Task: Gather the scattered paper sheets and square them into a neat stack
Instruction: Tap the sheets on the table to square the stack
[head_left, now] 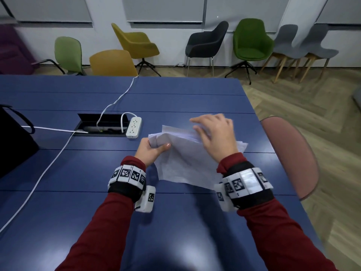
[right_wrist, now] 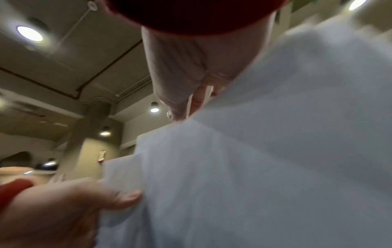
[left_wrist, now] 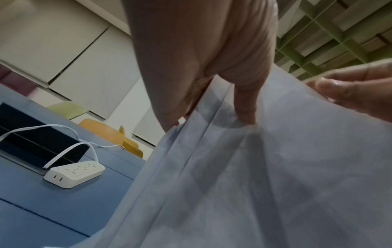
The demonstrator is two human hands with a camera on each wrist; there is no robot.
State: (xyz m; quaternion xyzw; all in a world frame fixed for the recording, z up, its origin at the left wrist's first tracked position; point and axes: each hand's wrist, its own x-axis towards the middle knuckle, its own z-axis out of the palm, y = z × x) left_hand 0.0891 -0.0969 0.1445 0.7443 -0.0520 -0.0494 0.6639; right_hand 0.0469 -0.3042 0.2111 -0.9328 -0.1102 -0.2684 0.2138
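Note:
A loose bundle of white paper sheets (head_left: 187, 163) is lifted at its left side over the blue table (head_left: 78, 212), its edges uneven. My left hand (head_left: 154, 147) grips the bundle's near-left corner, thumb on top and fingers curled beneath. From below, the left wrist view shows those fingers (left_wrist: 244, 109) pressing into the sheets (left_wrist: 254, 184). My right hand (head_left: 213, 133) lies over the far right part of the bundle, fingers spread fairly straight and motion-blurred. In the right wrist view the paper (right_wrist: 254, 167) hides most of the right hand (right_wrist: 191, 70), while the left hand (right_wrist: 63, 209) holds the sheets' edge.
A white power strip (head_left: 133, 127) lies just left of the papers beside an open cable well (head_left: 101, 124). White cables (head_left: 48, 169) run across the left of the table. A black bag (head_left: 13, 141) stands at far left. A pink chair (head_left: 289, 153) sits at the table's right edge.

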